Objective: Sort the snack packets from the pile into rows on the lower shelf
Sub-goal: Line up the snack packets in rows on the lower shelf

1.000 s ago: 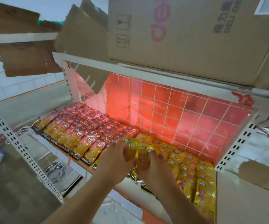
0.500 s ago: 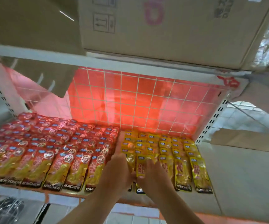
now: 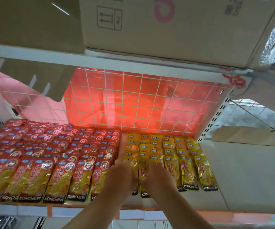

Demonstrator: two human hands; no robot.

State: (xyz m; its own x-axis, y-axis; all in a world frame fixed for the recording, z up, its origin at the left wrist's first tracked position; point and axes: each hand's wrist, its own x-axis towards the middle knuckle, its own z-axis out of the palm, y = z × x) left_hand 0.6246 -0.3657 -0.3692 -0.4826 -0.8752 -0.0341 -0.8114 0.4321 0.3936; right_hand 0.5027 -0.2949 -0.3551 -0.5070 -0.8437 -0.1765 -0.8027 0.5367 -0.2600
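Observation:
Red snack packets (image 3: pixel 54 164) lie in overlapping rows across the left part of the lower shelf (image 3: pixel 26 210). Yellow snack packets (image 3: pixel 188 171) fill rows on the right part. My left hand (image 3: pixel 120 176) and my right hand (image 3: pixel 157 177) lie side by side on the leftmost yellow rows, fingers stretched forward over the packets. One yellow packet (image 3: pixel 142 170) shows between the two hands. The front packets under my palms are mostly hidden.
A white wire grid (image 3: pixel 133 103) with red backing closes the shelf's rear. The upper shelf (image 3: pixel 117 63) carries large cardboard boxes (image 3: pixel 166 22). A cardboard flap (image 3: pixel 34 76) hangs down at the left. A perforated upright (image 3: pixel 214 119) bounds the right side.
The view has swung to face the shelf squarely and moved closer. Both hands have stayed together on the left yellow rows, lowering the packets flat onto them.

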